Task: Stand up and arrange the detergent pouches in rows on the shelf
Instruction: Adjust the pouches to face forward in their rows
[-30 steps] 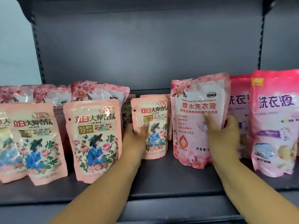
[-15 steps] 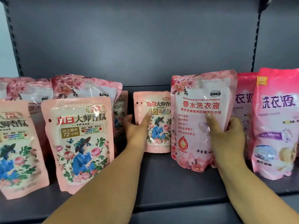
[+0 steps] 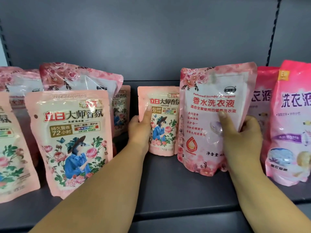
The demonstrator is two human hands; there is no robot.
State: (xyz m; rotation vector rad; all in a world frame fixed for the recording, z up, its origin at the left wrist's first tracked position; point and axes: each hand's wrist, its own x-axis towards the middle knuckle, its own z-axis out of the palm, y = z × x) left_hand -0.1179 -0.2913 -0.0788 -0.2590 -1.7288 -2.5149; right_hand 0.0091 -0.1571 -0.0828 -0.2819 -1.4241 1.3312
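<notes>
The shelf (image 3: 168, 185) is dark grey. A salmon-pink pouch (image 3: 70, 140) shows roses and a blue-dressed figure. The perfumed pouch (image 3: 212, 118) is pink with rose borders and red lettering. The right-edge pouch (image 3: 292, 125) is hot pink with purple lettering.

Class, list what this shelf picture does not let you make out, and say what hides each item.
Head view:
- Net weight on the tall pink perfumed-detergent pouch: covered by the right hand.
- Bright pink pouch at far right: cut off by the frame edge.
- Small pink floral pouch: its right side is hidden behind the tall pouch; the left hand covers its left edge.
- Rear-row pouches on the left: fronts blocked by the pouches before them.
</notes>
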